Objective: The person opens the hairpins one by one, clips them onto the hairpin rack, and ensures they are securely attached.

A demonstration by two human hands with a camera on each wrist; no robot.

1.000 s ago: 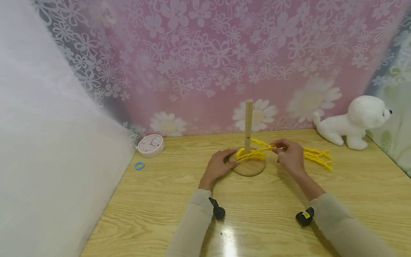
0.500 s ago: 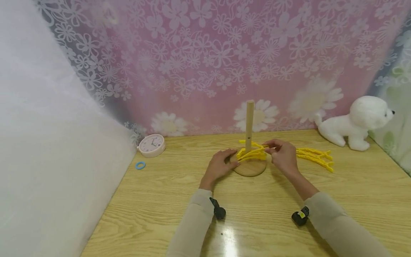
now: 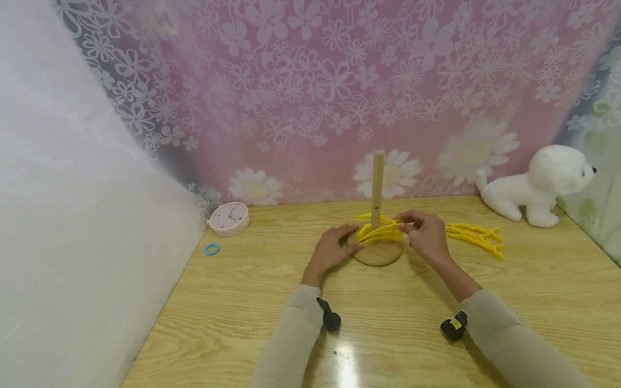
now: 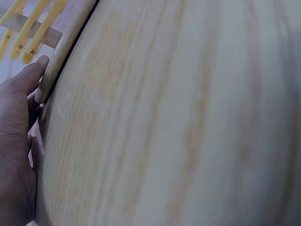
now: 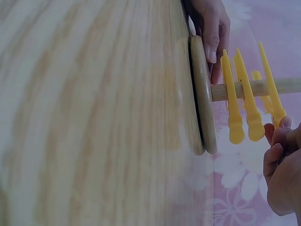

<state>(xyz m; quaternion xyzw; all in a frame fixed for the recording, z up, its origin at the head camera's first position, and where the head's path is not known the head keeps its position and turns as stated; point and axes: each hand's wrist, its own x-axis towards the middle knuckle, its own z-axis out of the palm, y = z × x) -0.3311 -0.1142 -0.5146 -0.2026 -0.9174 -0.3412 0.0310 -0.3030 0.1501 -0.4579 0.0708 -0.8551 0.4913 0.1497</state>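
Note:
A wooden post rises from a round wooden base in the middle of the table. My left hand holds the left rim of that base, its thumb at the front. Low around the post sit two curved yellow plastic pieces, one above the other. Above them, my right hand pinches the right end of another yellow plastic piece, which lies across the post. Its fingertips partly hide that end. In the left wrist view, the yellow pieces show only at the top left corner.
More yellow plastic pieces lie on the table right of my right hand. A white plush dog stands at the back right. At the back left are a pink clock and a blue ring. A floral curtain hangs behind.
My right hand has moved left with the yellow piece, bringing it from the post's right side to across the post and slightly down. The left hand stays on the base.

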